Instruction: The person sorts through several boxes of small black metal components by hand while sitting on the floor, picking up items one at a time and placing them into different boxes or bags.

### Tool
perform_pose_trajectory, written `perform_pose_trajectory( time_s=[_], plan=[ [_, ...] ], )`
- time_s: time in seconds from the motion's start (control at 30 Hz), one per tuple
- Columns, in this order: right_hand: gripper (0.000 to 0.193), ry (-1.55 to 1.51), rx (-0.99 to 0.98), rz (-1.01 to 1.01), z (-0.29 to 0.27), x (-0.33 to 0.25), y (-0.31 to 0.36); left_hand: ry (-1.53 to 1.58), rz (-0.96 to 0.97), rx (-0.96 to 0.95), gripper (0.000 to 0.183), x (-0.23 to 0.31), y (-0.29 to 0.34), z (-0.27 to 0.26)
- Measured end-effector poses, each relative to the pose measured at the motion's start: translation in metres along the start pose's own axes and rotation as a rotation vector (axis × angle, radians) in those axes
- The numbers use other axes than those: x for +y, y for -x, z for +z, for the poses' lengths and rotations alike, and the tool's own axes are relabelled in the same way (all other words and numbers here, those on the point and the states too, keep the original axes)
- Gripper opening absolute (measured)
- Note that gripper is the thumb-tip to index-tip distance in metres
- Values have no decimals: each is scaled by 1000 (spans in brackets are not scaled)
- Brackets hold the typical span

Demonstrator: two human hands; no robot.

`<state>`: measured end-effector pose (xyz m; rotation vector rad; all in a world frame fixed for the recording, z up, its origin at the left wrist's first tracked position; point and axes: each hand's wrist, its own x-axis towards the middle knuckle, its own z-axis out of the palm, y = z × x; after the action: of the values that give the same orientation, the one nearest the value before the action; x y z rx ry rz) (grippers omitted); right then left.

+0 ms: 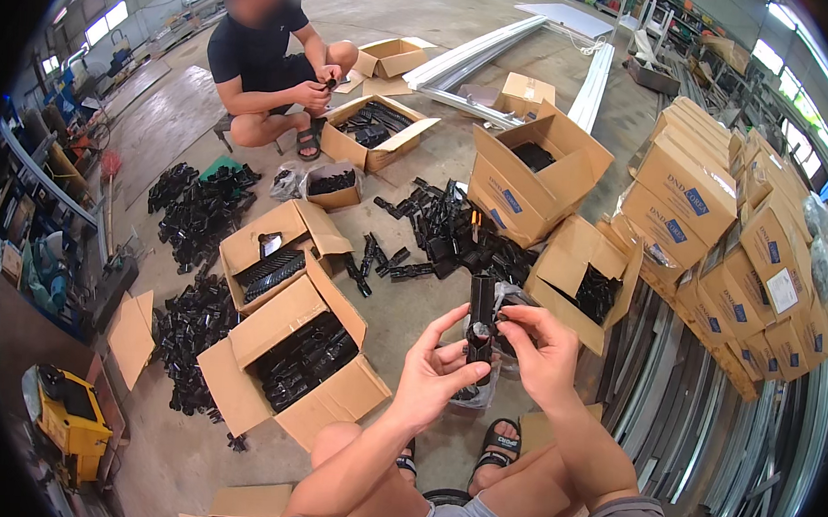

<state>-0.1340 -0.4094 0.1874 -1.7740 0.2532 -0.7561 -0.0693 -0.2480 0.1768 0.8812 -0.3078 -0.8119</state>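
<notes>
In front of me, my left hand (441,364) grips a long black plastic part (481,305) held upright, with thumb and fingers around its lower half. A small pale or shiny spot shows midway along it. Close on its right side, my right hand (543,354) has thumb and forefinger pinched together; whatever is between them is too small to make out. Below and behind the hands is a clear plastic bag (483,394), mostly hidden. An open carton (325,400) of similar black parts stands left of my left hand. Another open carton (572,311) with black pieces lies beyond my right hand.
Loose black parts (445,222) are heaped on the floor ahead, with more piles (191,340) at left. Another person (274,70) sits at the far left, handling a small dark piece near an open carton (372,161). Stacked cartons (673,208) and metal profiles (699,409) occupy the right.
</notes>
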Motion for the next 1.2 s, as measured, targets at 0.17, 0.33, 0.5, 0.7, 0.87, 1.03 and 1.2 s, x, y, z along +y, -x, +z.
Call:
perform_pose_trajectory(
  time_s=[0.17, 0.33, 0.5, 0.7, 0.87, 1.03, 1.2],
  plan=[
    [16, 74, 19, -15, -5, -9, 1, -53, -5, -20, 80, -5, 1, 1],
    [17, 117, 16, -40, -11, -9, 0, -93, -4, -26, 80, -9, 1, 3],
    [16, 85, 8, 12, -11, -9, 2, -84, 2, -22, 80, -12, 0, 2],
    [15, 111, 12, 43, -10, -8, 3, -119, 20, -18, 79, -15, -1, 0],
    [10, 180, -18, 22, -11, -7, 3, -172, 12, -1, 78, -16, 1, 0],
    [12, 175, -20, 3, -10, -6, 2, -188, 11, 0, 77, -14, 1, 1],
    [14, 115, 19, 8, -6, -5, 5, -157, 8, 2, 77, -15, 2, 0]
  ],
)
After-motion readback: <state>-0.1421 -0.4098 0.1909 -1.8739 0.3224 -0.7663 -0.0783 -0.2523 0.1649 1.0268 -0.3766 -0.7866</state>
